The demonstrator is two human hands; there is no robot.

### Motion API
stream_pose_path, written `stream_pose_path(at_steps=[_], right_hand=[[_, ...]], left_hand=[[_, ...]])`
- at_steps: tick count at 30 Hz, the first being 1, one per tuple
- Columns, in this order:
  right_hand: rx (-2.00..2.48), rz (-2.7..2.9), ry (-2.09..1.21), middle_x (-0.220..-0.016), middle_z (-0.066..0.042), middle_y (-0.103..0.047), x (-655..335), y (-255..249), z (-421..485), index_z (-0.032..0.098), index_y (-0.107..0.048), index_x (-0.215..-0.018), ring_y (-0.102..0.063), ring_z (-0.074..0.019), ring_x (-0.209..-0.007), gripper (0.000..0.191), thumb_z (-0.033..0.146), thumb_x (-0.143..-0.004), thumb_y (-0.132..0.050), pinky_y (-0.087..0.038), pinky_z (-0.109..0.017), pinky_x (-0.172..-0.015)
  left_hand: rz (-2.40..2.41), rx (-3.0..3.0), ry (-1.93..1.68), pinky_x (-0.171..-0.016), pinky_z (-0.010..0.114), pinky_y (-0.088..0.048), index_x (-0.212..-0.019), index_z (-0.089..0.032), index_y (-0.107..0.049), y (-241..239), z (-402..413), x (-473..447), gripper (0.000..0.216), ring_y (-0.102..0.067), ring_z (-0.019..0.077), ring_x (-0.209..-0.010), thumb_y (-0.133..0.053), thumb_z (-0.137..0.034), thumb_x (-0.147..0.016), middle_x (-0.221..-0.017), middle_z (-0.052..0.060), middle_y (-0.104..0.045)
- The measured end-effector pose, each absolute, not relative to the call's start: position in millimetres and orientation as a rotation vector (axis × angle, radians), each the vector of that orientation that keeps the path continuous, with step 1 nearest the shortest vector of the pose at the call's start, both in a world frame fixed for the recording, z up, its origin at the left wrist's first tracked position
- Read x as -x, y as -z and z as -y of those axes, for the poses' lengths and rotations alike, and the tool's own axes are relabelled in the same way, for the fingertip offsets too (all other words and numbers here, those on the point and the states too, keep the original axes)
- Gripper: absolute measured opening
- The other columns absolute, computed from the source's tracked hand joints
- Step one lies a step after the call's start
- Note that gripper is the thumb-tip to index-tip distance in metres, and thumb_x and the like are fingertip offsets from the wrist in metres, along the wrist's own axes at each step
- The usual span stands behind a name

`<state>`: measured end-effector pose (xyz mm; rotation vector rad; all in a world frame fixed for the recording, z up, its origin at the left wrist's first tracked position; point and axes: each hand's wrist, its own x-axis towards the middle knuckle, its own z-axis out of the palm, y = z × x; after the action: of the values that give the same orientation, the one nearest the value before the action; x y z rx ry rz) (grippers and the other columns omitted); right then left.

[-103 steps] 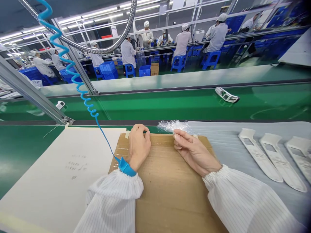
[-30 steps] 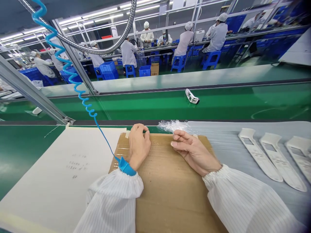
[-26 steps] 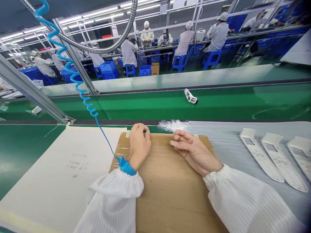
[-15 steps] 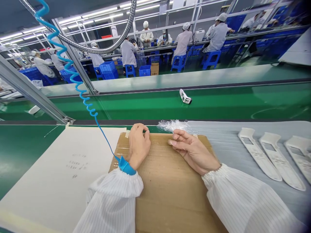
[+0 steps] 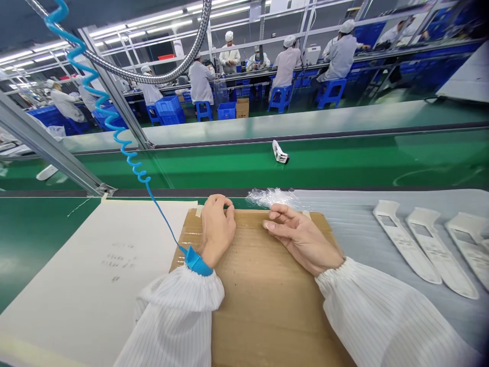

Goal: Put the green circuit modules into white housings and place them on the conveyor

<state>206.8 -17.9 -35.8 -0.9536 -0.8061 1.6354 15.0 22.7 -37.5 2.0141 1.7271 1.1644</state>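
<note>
My left hand [image 5: 218, 227] rests at the far left part of a brown cardboard sheet [image 5: 263, 306], fingers loosely bent and nothing visible in them. Around that wrist is a blue wrist strap [image 5: 196, 261] joined to a coiled blue cord [image 5: 133, 158]. My right hand [image 5: 301, 237] hovers over the sheet's right side, thumb and fingers apart, holding nothing. Just beyond it lies a crumpled clear plastic heap [image 5: 271, 197]. On the green conveyor belt [image 5: 210, 171] ahead sits a small white part with a black end [image 5: 280, 152].
Several white curved plastic pieces [image 5: 407, 242] lie on grey foam sheeting [image 5: 355, 224] at right. A white paper sheet with handwriting [image 5: 141, 229] is at left. A metal post [image 5: 57, 148] and a flexible metal hose [image 5: 153, 79] cross the view. Co-workers sit beyond the belt.
The white part on the belt has shifted left, and so has the white piece at far left. Both my hands have stayed nearly still.
</note>
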Motion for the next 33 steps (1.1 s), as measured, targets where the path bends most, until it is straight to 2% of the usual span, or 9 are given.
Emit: stream_pose_path(at_steps=[4, 7, 10, 12, 16, 22, 25, 29, 33], right_hand=[[0.973, 0.81, -1.609, -0.098, 0.004, -0.056, -206.7, 35.6, 19.3, 0.029, -0.069, -0.098, -0.058, -0.0081, -0.083, 0.035, 0.018, -0.069, -0.086, -0.047, -0.024, -0.084], [0.981, 0.83, -1.6, -0.106, 0.002, -0.056, -205.4, 33.5, 21.5, 0.031, -0.068, -0.1, -0.063, -0.0158, -0.102, 0.042, 0.015, -0.064, -0.085, -0.047, -0.024, -0.078], [0.99, 0.818, -1.574, -0.114, 0.0, -0.057, -203.6, 31.1, 22.4, 0.03, -0.069, -0.098, -0.059, -0.0207, -0.116, 0.039, 0.017, -0.065, -0.086, -0.047, -0.025, -0.084], [1.002, 0.779, -1.56, -0.111, 0.0, -0.058, -203.1, 30.6, 21.7, 0.029, -0.07, -0.096, -0.06, -0.0161, -0.106, 0.033, 0.022, -0.068, -0.086, -0.047, -0.027, -0.089], [1.009, 0.75, -1.56, -0.106, 0.002, -0.058, -203.8, 31.7, 20.5, 0.028, -0.07, -0.095, -0.055, -0.0106, -0.082, 0.032, 0.025, -0.068, -0.087, -0.05, -0.026, -0.08], [1.031, 0.788, -1.511, -0.102, 0.002, -0.059, -209.2, 20.7, 18.8, 0.028, -0.069, -0.091, -0.057, -0.012, -0.081, 0.034, 0.025, -0.064, -0.09, -0.05, -0.028, -0.077], [1.122, 0.951, -1.364, -0.103, 0.001, -0.061, -220.7, 5.4, -1.5, 0.028, -0.068, -0.092, -0.061, -0.0138, -0.081, 0.036, 0.026, -0.063, -0.089, -0.049, -0.029, -0.07], [1.338, 1.298, -1.014, -0.116, -0.004, -0.063, -238.3, -12.4, -63.5, 0.025, -0.065, -0.095, -0.068, -0.0234, -0.093, 0.036, 0.022, -0.062, -0.078, -0.043, -0.029, -0.058], [1.63, 1.598, -0.671, -0.119, -0.008, -0.066, -233.1, -11.1, -136.0, 0.023, -0.067, -0.1, -0.065, -0.0282, -0.109, 0.033, 0.016, -0.068, -0.061, -0.051, -0.038, -0.081]], left_hand=[[-1.729, -2.005, -1.165, -0.091, 0.039, -0.046, -0.082, -0.018, -0.058, 37.5, -22.5, -15.2, 0.015, -0.058, 0.0221, -0.101, -0.053, -0.005, -0.085, -0.1, 0.007, -0.063], [-1.727, -2.004, -1.163, -0.092, 0.039, -0.046, -0.082, -0.019, -0.058, 38.1, -22.9, -15.2, 0.014, -0.058, 0.0221, -0.101, -0.053, -0.005, -0.085, -0.1, 0.007, -0.063], [-1.723, -2.009, -1.161, -0.093, 0.039, -0.046, -0.082, -0.019, -0.057, 37.7, -22.9, -15.3, 0.015, -0.058, 0.0222, -0.101, -0.053, -0.005, -0.085, -0.1, 0.007, -0.062], [-1.72, -2.016, -1.154, -0.092, 0.04, -0.046, -0.081, -0.019, -0.057, 36.9, -22.6, -15.5, 0.015, -0.058, 0.0223, -0.101, -0.053, -0.005, -0.085, -0.099, 0.007, -0.062], [-1.706, -2.009, -1.154, -0.092, 0.04, -0.045, -0.082, -0.019, -0.057, 36.3, -21.5, -16.3, 0.015, -0.057, 0.0221, -0.101, -0.052, -0.005, -0.085, -0.099, 0.007, -0.062], [-1.71, -1.954, -1.149, -0.094, 0.041, -0.045, -0.084, -0.018, -0.057, 39.5, -21.4, -16.5, 0.012, -0.057, 0.0227, -0.103, -0.053, -0.007, -0.086, -0.102, 0.007, -0.061], [-1.708, -1.922, -1.158, -0.093, 0.041, -0.045, -0.083, -0.018, -0.057, 39.1, -20.8, -17.7, 0.012, -0.057, 0.0233, -0.102, -0.052, -0.007, -0.087, -0.101, 0.008, -0.061], [-1.704, -1.872, -1.145, -0.089, 0.041, -0.045, -0.082, -0.018, -0.057, 37.0, -19.6, -19.2, 0.014, -0.058, 0.0242, -0.1, -0.051, -0.007, -0.087, -0.1, 0.009, -0.061], [-1.712, -1.823, -1.166, -0.088, 0.043, -0.045, -0.082, -0.019, -0.057, 38.4, -20.9, -19.0, 0.014, -0.058, 0.0257, -0.1, -0.052, -0.007, -0.086, -0.102, 0.01, -0.062]])
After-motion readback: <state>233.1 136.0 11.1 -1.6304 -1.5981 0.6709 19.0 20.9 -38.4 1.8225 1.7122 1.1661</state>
